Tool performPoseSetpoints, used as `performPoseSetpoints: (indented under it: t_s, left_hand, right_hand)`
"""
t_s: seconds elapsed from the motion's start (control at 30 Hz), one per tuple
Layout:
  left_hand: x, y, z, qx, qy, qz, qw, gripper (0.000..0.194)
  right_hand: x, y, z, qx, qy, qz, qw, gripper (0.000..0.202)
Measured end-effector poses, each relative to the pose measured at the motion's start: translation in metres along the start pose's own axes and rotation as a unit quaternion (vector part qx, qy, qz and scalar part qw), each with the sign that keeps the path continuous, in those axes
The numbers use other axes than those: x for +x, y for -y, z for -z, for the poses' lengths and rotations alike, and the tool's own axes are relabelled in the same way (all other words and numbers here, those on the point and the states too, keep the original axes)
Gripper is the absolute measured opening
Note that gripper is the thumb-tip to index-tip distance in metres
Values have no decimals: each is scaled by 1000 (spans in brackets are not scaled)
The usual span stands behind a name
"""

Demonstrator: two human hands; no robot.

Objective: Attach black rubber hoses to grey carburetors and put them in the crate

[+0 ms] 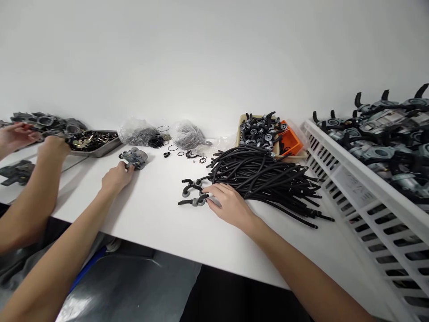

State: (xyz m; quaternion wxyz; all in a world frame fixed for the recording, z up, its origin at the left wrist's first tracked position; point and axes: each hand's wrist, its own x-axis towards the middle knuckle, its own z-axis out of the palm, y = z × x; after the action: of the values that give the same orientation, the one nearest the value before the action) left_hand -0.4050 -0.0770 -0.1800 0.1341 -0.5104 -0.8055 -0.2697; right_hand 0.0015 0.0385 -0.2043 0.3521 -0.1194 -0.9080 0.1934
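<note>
My left hand (115, 176) reaches across the white table with its fingers closed on the near side of a grey metal carburetor (134, 158), which rests on the tabletop. Farther right, my right hand (231, 205) is at a small cluster of grey caps with short black rubber tubes. Its thumb and fingertips pinch one cap (202, 199), partly covered by the fingers. Beside it lie another grey cap (185, 193) and a black tube end (184, 202). A large bundle of black rubber hoses (261, 174) spreads just behind and right of that hand.
A cream bin of capped tubes (258, 129) and an orange tray (290, 139) stand behind the hoses. At right is a white slatted crate (355, 183) heaped with carburetors. Bagged parts (187, 134) and black rings (181, 154) lie mid-table. A co-worker's hands (55, 147) work near a metal tray (107, 146).
</note>
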Motion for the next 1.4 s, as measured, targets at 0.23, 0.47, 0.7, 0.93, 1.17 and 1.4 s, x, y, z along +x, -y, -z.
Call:
performPoseSetpoints:
  t_s: [0.23, 0.47, 0.7, 0.93, 1.17, 1.4]
  left_hand:
    - [-13, -48, 20, 118, -62, 88, 987, 31]
    - [-56, -162, 60, 45, -149, -78, 985, 39]
    - [-133, -275, 35, -61, -96, -339, 934, 39]
    - [-132, -324, -7, -59, -157, -398, 902, 34]
    - [-121, -334, -22, -63, -143, -431, 889, 46]
    - [-151, -236, 13, 31, -64, -229, 971, 20]
  right_hand:
    - [0, -1, 2, 10, -17, 18, 1000, 20]
    - [2, 5, 13, 46, -79, 37, 995, 25]
    - [3, 0, 26, 67, -172, 17, 983, 28]
    - [6, 1, 38, 90, -207, -13, 974, 28]
    - [7, -8, 48, 93, -257, -42, 961, 28]
    - [6, -11, 51, 96, -254, -30, 962, 27]
